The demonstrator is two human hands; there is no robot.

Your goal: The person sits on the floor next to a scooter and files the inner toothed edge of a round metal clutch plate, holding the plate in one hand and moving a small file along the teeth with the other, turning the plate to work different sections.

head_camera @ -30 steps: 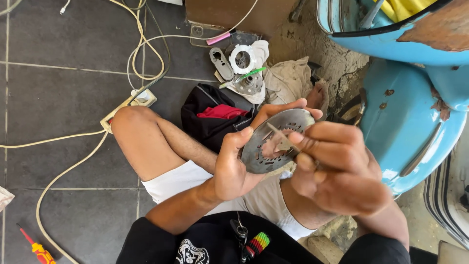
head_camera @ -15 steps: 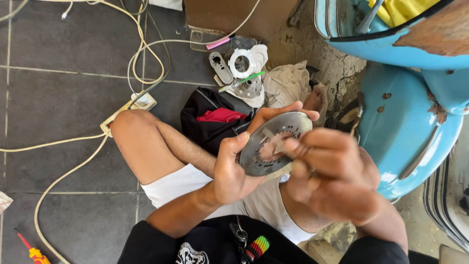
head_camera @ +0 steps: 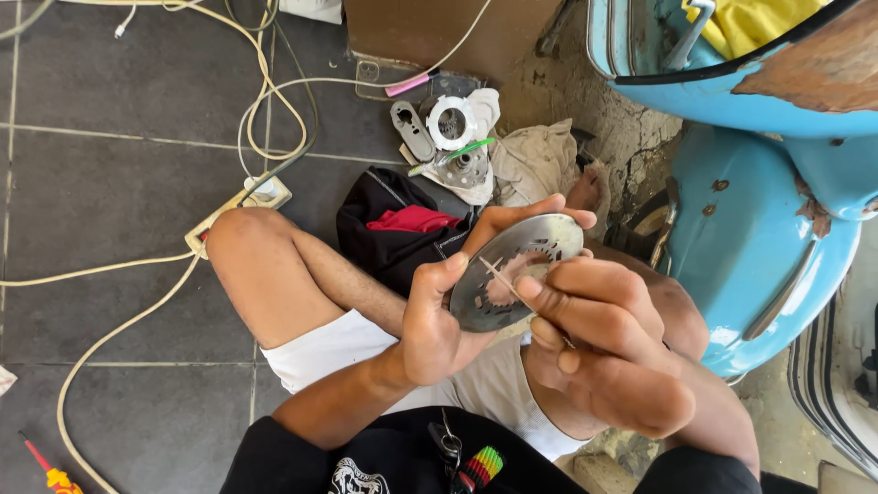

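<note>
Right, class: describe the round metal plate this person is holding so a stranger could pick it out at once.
Start at the big blue scooter body on the right, then look left to the seated person's raised hands. The left hand grips the round metal plate by its rim, while the right hand pokes a thin stick at it. It is the only flat grey disc with cut-out slots, held above the floor.

Bright daylight falls from the right, glaring off the blue scooter body (head_camera: 759, 247); the left floor (head_camera: 119, 210) lies dimmer. Sharp focus, edges slightly bowed.
</note>
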